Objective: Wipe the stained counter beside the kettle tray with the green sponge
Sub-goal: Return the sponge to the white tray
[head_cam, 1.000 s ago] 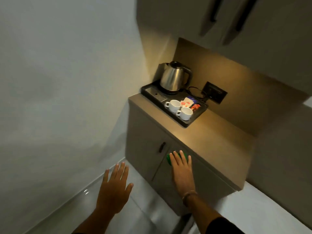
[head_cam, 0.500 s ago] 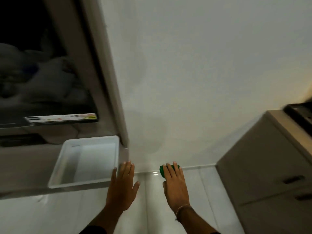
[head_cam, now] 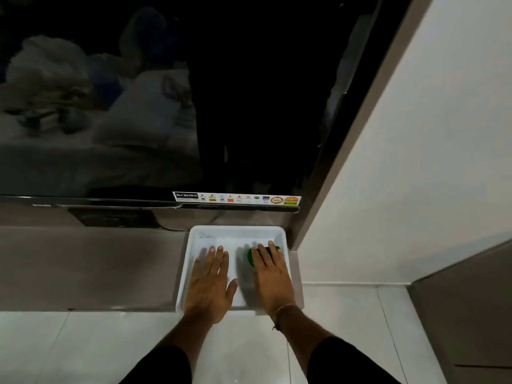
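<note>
Both of my hands hover palm-down over a white plastic tub [head_cam: 194, 239] on a low brown shelf. My right hand [head_cam: 273, 278] holds the green sponge [head_cam: 251, 257] under its fingers; only the sponge's left edge and a bit by the fingertips show. My left hand [head_cam: 210, 286] is flat with fingers apart and holds nothing. The kettle tray and the stained counter are out of view; only a brown cabinet side [head_cam: 471, 314] shows at the right edge.
A wall-mounted black TV [head_cam: 194, 106] with a sticker strip hangs above the shelf [head_cam: 83, 267]. A dark socket plate [head_cam: 110, 217] with a cable sits under the TV. A white wall [head_cam: 415, 162] stands to the right, and a white tiled floor [head_cam: 83, 350] lies below.
The view swung left from the kettle counter to the TV shelf. Both hands, the right still holding the sponge, moved with it and now sit over the white tub.
</note>
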`<control>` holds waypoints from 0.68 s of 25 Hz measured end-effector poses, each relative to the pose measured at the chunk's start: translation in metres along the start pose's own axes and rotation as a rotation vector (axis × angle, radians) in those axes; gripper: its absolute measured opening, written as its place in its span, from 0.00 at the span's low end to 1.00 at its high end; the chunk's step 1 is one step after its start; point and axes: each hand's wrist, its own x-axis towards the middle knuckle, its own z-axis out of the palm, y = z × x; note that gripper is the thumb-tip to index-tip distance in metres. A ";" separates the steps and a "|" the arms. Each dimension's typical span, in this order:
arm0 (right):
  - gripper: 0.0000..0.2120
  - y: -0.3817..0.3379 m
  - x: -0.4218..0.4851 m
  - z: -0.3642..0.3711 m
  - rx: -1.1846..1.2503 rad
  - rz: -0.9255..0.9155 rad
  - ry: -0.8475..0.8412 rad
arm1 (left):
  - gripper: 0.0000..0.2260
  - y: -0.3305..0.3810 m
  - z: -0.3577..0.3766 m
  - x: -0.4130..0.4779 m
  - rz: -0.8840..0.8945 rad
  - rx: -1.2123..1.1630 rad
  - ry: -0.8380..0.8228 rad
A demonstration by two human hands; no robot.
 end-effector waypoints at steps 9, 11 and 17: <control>0.37 0.002 0.028 0.059 -0.056 0.019 -0.184 | 0.35 -0.034 0.034 0.027 0.015 -0.010 -0.043; 0.37 0.003 0.026 0.062 -0.077 0.013 -0.202 | 0.35 -0.034 0.036 0.026 0.023 0.011 -0.039; 0.36 -0.002 0.009 0.037 0.016 0.017 -0.103 | 0.36 -0.014 0.013 0.006 0.044 0.021 0.039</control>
